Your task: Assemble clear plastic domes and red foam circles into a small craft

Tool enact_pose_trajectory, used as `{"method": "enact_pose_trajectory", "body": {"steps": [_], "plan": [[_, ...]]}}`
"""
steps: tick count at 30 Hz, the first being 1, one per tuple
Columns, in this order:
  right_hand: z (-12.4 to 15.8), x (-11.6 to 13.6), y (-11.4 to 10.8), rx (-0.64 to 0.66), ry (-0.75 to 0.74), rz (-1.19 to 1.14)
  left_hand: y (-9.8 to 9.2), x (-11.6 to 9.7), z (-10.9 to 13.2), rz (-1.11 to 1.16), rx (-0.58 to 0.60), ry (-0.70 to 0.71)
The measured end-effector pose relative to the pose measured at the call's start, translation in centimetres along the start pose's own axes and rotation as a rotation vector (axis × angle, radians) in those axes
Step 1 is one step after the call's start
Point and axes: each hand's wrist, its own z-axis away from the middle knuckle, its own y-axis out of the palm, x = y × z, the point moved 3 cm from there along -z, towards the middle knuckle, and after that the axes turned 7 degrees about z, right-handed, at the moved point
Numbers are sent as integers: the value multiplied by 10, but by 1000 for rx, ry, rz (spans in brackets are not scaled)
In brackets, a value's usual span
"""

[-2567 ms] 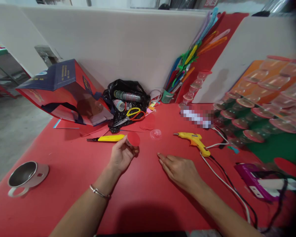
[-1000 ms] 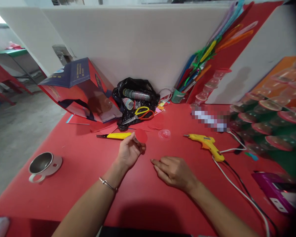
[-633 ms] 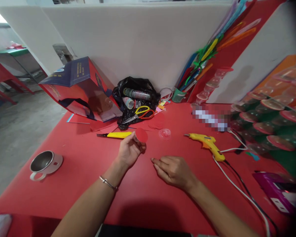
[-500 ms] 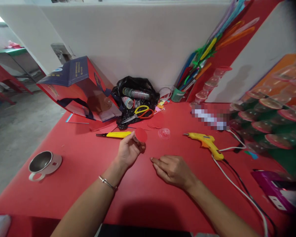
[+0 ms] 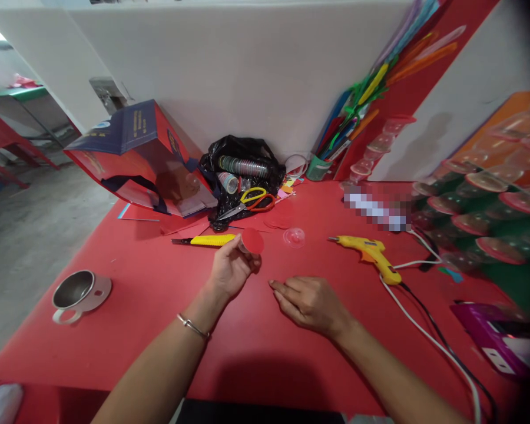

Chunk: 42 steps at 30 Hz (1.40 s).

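Observation:
My left hand (image 5: 233,268) is closed around a small plastic cup topped by a flat red disc (image 5: 251,241), held a little above the red table. Most of the cup's body is hidden by my fingers. My right hand (image 5: 311,300) rests on the table with its fingers curled together and nothing visible in them. Beyond the hands lies a clear plastic lid-like piece (image 5: 294,238), next to some red paper discs (image 5: 279,221). A yellow utility knife (image 5: 209,240) lies just behind my left hand. To the right is a yellow hot glue gun (image 5: 371,253).
A mug (image 5: 82,294) stands at the left. Scissors (image 5: 247,203) lie on a black plastic bag (image 5: 242,147) of cups, beside a red and blue paper bag (image 5: 136,141). Stacked clear cups (image 5: 481,206) rise at the right. A white cable (image 5: 428,330) crosses the table's right side.
Both hands keep the same place and grip. Only the view shifts very slightly.

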Motion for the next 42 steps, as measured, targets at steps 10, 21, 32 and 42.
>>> {"method": "enact_pose_trajectory", "body": {"steps": [10, 21, 32, 42], "plan": [[1, -6, 3, -44, 214, 194, 1, 0, 1, -8, -10, 2], [1, -9, 11, 23, 270, 227, 0, 1, 0, -2, 29, 21], [0, -10, 11, 59, 288, 243, 3, 0, 2, 17, -21, 28], [3, -9, 13, 42, 300, 224, -1, 0, 0, 25, 9, 24]]}}
